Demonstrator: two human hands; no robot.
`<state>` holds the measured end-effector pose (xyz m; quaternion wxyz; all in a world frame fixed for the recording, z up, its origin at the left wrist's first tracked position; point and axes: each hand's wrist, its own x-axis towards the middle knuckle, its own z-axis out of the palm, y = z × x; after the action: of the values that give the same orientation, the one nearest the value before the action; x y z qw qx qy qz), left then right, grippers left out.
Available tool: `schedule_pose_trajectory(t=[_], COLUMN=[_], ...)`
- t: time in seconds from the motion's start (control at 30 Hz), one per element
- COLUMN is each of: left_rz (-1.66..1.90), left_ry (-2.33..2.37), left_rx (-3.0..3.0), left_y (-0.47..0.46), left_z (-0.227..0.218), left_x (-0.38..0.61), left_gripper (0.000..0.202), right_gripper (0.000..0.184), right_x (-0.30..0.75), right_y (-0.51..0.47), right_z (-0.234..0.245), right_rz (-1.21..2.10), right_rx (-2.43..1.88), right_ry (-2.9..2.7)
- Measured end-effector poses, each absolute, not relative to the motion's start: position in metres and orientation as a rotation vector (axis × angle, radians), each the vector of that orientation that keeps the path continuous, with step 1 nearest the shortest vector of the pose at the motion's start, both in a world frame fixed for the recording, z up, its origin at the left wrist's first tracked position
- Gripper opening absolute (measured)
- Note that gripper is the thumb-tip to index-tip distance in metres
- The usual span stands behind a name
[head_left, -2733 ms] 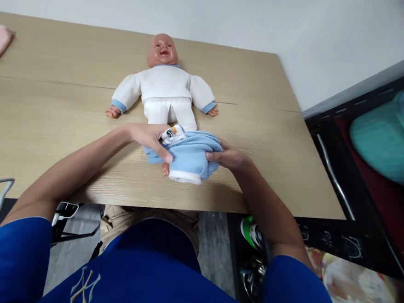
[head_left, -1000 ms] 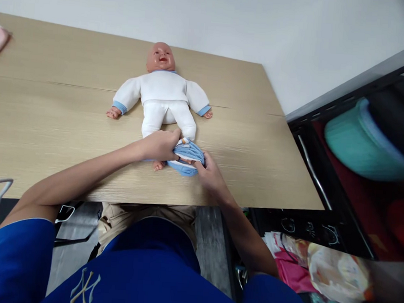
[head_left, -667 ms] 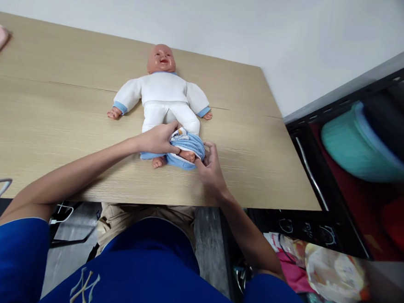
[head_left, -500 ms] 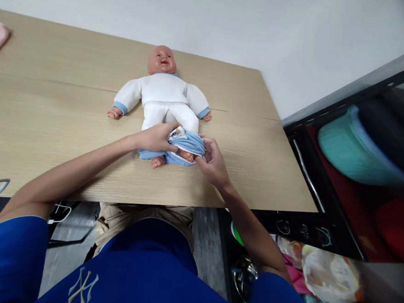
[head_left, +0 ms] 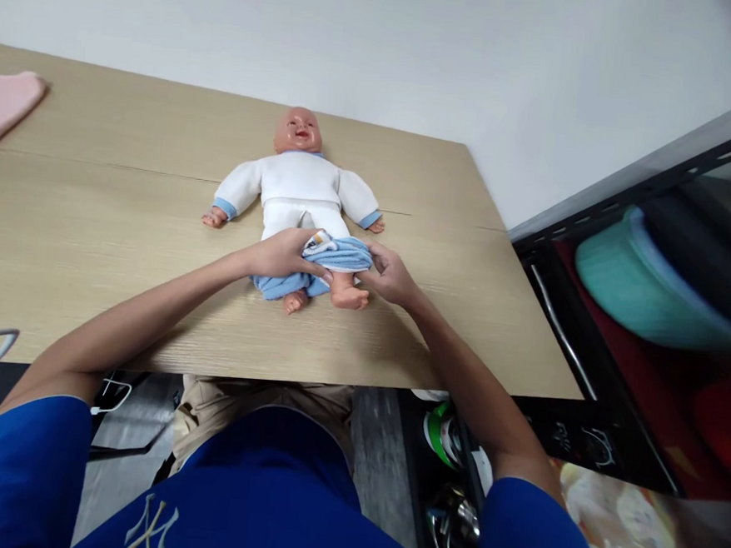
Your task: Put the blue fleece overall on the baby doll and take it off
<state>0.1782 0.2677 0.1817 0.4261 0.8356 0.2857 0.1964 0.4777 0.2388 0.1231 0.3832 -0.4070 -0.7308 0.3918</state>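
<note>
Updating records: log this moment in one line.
left hand: holds pants | right hand: holds pants | doll: on table, feet showing

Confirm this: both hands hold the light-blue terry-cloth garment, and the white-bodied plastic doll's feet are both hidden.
Wrong: the head view shows both feet of the doll sticking out bare. The left hand and right hand do hold the garment.

Blue shirt (head_left: 249, 508), short sleeves (head_left: 30, 459); crossed-stroke emblem (head_left: 151, 530) on front, gold and silver-grey. Beige trousers (head_left: 197, 421), creased. Forearms (head_left: 162, 314) bare.

One doll (head_left: 302, 178), two hands (head_left: 278, 253) (head_left: 393, 276)
</note>
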Motion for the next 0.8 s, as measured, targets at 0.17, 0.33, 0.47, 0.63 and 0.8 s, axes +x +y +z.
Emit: schedule_pose_trajectory(t=[0.17, 0.33, 0.47, 0.63, 0.8], left_rz=[0.512, 0.523, 0.519, 0.493, 0.71], left_ry=[0.835, 0.949, 0.92, 0.864, 0.932], left_rx=[2.077, 2.221, 2.38, 2.29, 1.985], left_y=[0.264, 0.251, 0.245, 0.247, 0.25], left_z=[0.189, 0.199, 0.205, 0.197, 0.167], left_x=[0.177, 0.161, 0.13, 0.095, 0.083], left_gripper=[0.053, 0.06, 0.061, 0.047, 0.045], right_gripper=[0.062, 0.069, 0.055, 0.063, 0.07], right_x=[0.48, 0.476, 0.47, 0.455, 0.439], right_y=[0.241, 0.23, 0.233, 0.257, 0.273], right_z=[0.133, 0.13, 0.134, 0.135, 0.123], right_rz=[1.217, 1.116, 1.036, 1.237, 1.129], right_rx=[-1.023, -0.997, -0.995, -1.02, -1.046], right_ry=[-1.851, -1.859, -1.802, -1.635, -1.564])
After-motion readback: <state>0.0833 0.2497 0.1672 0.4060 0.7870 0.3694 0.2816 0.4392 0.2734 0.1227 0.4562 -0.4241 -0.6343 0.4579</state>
